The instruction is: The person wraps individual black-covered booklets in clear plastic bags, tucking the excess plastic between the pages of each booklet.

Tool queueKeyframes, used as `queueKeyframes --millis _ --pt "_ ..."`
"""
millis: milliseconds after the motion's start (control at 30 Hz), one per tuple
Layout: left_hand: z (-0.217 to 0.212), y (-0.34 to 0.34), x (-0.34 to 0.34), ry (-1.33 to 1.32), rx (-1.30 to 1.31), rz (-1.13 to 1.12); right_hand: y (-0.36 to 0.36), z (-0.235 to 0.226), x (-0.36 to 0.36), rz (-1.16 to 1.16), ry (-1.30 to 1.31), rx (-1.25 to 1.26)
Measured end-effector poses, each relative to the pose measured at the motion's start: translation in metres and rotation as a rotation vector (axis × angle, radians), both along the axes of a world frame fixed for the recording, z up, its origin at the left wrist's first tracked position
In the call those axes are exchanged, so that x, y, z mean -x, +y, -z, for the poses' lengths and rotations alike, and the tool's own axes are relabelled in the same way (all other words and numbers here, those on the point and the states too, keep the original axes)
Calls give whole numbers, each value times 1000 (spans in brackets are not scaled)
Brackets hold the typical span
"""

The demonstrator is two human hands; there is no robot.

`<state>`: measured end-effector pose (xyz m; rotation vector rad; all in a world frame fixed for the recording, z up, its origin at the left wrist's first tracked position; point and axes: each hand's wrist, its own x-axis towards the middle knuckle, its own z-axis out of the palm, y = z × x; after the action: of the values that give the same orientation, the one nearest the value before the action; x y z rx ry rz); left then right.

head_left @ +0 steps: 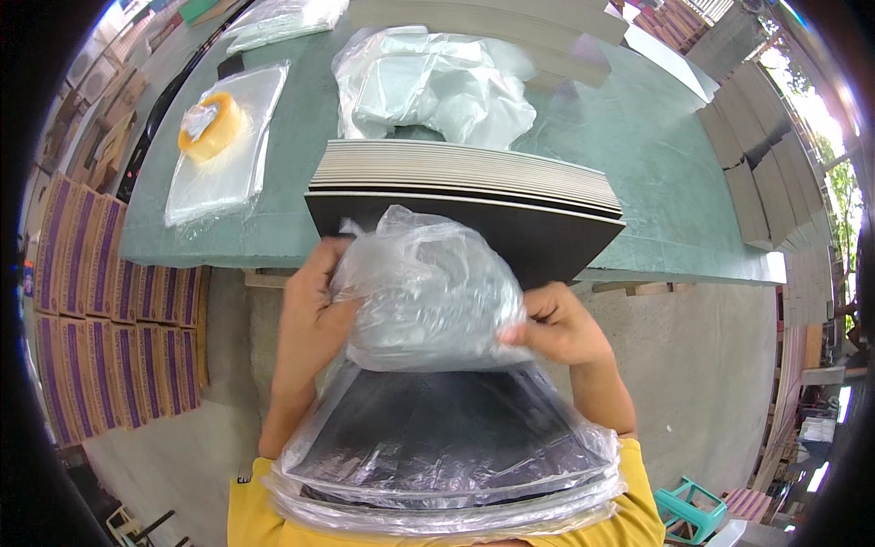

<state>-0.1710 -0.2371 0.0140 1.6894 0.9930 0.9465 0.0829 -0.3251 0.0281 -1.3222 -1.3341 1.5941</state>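
Note:
Between my hands is a bunched clear plastic bag [428,283]. My left hand [319,296] pinches its left side, and my right hand [561,324] grips its lower right edge with the thumb on top. Below it, against my yellow shirt, lie black panels wrapped in clear plastic [447,438], stacked in several layers. Just beyond the bag, a stack of black-faced boards [474,178] with pale edges rests at the table's front edge, its black face toward me. The bag covers part of that face.
The green table [674,201] carries crumpled plastic bags [433,87], flat clear bags [219,182] with a yellow tape roll [214,128] on them, and grey boards [510,36]. Purple-striped cartons [114,310] are piled at left. Grey stacks [756,155] line the right; a green stool [690,509] stands lower right.

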Motion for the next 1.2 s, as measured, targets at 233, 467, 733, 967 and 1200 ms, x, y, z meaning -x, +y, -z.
queueKeyframes --millis 233,467,733,967,1200 --pt "-70 -17 -20 97 -220 243 21 -12 19 6 334 -162" --pt "-48 -2 -43 197 -171 416 26 -5 34 202 389 -81" --pt "-28 5 -26 94 -117 588 25 -17 32 184 628 -133" --pt "86 22 112 177 259 -327 -11 -2 -35 922 817 -77" --pt "3 29 103 -373 -129 -417 -21 -3 -18 502 507 -121"
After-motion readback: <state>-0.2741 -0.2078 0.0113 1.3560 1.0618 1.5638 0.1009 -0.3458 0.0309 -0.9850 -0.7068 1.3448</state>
